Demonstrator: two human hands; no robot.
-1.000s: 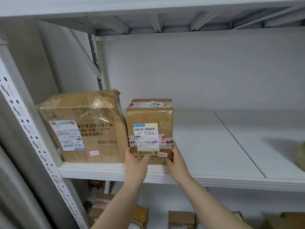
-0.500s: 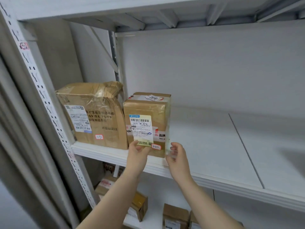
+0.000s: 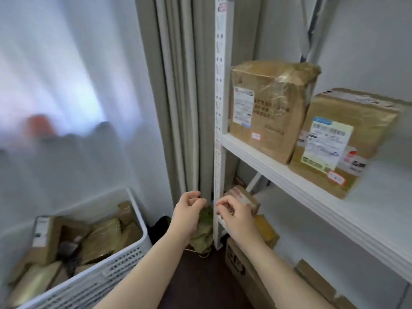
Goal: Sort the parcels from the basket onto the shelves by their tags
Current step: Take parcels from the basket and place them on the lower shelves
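Two brown parcels stand side by side on the white shelf [image 3: 278, 175]: a large taped one [image 3: 267, 108] at the left and a smaller one [image 3: 338, 143] with a yellow-edged label and a red-rimmed tag at its right. At lower left a white basket [image 3: 124, 262] holds several brown parcels. My left hand [image 3: 189, 210] and my right hand [image 3: 234, 212] hang in mid-air in front of the shelf post, below the shelf, fingers loosely curled and holding nothing.
A perforated white post [image 3: 219, 108] and grey curtains [image 3: 178, 97] stand behind my hands. More boxes [image 3: 243, 197] lie on the lower shelf and the floor at the right. A green crumpled thing [image 3: 202, 237] lies by the post's foot.
Both hands have let go of the smaller parcel, which stays on the shelf, and dropped below the shelf. The view has swung left and down, bringing the basket into sight.
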